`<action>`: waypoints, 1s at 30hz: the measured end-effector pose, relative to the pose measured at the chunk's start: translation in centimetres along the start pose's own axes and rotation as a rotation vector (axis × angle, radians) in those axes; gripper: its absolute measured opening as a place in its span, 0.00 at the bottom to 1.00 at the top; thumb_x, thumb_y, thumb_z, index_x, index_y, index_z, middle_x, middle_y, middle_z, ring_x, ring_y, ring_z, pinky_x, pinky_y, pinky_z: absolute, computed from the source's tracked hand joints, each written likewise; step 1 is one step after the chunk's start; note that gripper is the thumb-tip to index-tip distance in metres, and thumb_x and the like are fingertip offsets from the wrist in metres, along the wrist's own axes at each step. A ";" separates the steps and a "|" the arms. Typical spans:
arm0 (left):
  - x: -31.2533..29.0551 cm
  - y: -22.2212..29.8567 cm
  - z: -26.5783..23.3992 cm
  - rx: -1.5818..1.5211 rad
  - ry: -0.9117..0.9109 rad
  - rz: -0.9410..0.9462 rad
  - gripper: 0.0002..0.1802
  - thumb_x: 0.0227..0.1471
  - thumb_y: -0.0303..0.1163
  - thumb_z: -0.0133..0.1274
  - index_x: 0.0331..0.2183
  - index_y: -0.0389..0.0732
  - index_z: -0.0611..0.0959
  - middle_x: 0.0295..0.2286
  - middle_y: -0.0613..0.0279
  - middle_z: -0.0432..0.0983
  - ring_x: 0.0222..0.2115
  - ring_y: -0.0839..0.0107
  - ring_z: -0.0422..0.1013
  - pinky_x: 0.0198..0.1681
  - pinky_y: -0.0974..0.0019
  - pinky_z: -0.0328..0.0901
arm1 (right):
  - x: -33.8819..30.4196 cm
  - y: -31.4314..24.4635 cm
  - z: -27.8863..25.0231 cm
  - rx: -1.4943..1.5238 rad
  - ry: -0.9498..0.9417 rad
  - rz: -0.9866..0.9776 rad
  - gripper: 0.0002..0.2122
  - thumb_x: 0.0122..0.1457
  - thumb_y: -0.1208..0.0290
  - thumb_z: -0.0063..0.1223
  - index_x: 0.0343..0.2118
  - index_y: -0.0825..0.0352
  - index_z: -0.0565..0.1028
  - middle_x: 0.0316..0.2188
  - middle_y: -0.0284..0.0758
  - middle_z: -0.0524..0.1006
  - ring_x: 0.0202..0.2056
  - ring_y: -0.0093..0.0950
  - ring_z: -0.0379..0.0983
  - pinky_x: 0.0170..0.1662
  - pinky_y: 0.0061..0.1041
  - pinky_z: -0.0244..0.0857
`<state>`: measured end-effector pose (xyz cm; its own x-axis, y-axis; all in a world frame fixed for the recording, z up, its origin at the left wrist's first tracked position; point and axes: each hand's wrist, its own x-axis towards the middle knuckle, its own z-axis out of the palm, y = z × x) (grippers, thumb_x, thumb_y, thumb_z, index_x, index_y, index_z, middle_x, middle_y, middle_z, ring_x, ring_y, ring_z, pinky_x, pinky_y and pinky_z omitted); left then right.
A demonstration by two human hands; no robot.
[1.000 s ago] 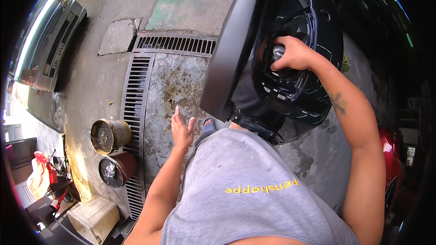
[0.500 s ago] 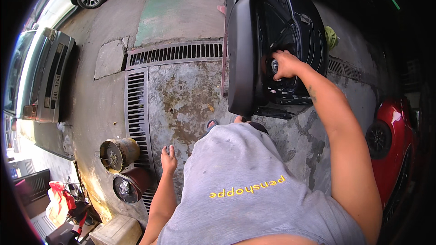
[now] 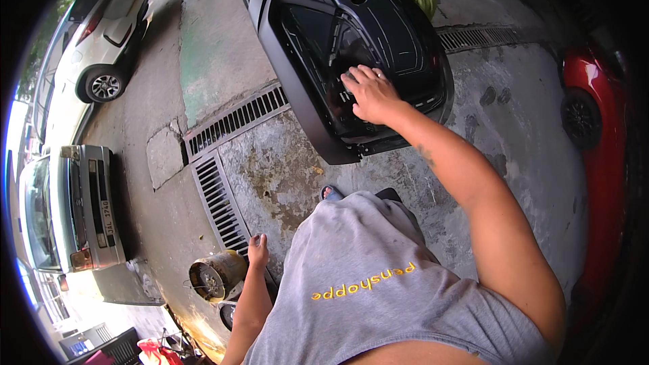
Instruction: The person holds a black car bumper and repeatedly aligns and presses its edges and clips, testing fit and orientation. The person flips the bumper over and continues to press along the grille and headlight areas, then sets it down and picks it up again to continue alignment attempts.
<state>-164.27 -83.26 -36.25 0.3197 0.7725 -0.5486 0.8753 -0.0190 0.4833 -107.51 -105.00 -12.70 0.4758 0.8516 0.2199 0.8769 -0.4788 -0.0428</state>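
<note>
A large black car bumper (image 3: 405,34) stands on the concrete ahead of me, with a matte dark grey edge piece (image 3: 297,94) along its left side. My right hand (image 3: 376,96) reaches over it, its fingers bent over a recess in the lower part. Beneath the fingers is the spot where a round glassy lamp showed earlier; the lamp is now mostly hidden by the hand. My left hand (image 3: 257,253) hangs low at my left side, holding nothing, its fingers loosely bent. A rusty bucket (image 3: 230,269) is just to its left.
Metal drain grates (image 3: 236,120) cross the concrete floor. A white car (image 3: 101,61) and a silver car (image 3: 84,209) are parked at the left, a red car (image 3: 602,142) at the right. Yellow-green cloth (image 3: 422,0) lies by the bumper's far side.
My view has swung to the right, so the bumper and right hand sit further left in the picture. That hand stays at the same recess, now covering the lamp. My left fingers have bent more.
</note>
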 end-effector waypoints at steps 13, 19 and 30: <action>-7.1 2.4 6.9 0.208 -0.379 0.058 0.33 0.67 0.57 0.56 0.51 0.33 0.86 0.34 0.50 0.86 0.37 0.59 0.82 0.43 0.57 0.74 | -63.7 -2.5 10.3 0.651 -0.373 1.230 0.28 0.54 0.54 0.69 0.54 0.67 0.81 0.45 0.48 0.85 0.48 0.46 0.84 0.53 0.41 0.77; -6.9 5.7 9.1 0.167 -0.351 0.306 0.36 0.68 0.64 0.52 0.51 0.37 0.87 0.40 0.44 0.87 0.44 0.53 0.83 0.50 0.53 0.73 | -84.7 -4.0 9.5 0.604 -0.274 1.747 0.25 0.50 0.57 0.70 0.46 0.73 0.83 0.44 0.49 0.87 0.48 0.44 0.85 0.53 0.39 0.76; -11.3 8.5 5.1 0.534 -0.275 0.399 0.40 0.71 0.67 0.39 0.43 0.37 0.86 0.34 0.40 0.86 0.42 0.38 0.82 0.47 0.42 0.72 | -72.6 -7.5 16.2 1.083 -0.066 1.449 0.29 0.53 0.55 0.72 0.54 0.69 0.82 0.42 0.47 0.87 0.44 0.40 0.85 0.49 0.37 0.77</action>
<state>-158.53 -95.38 -29.46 0.6706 0.4551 -0.5859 0.7079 -0.6288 0.3218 -147.48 -159.78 -44.15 0.7992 -0.0506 -0.5989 -0.5520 -0.4563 -0.6979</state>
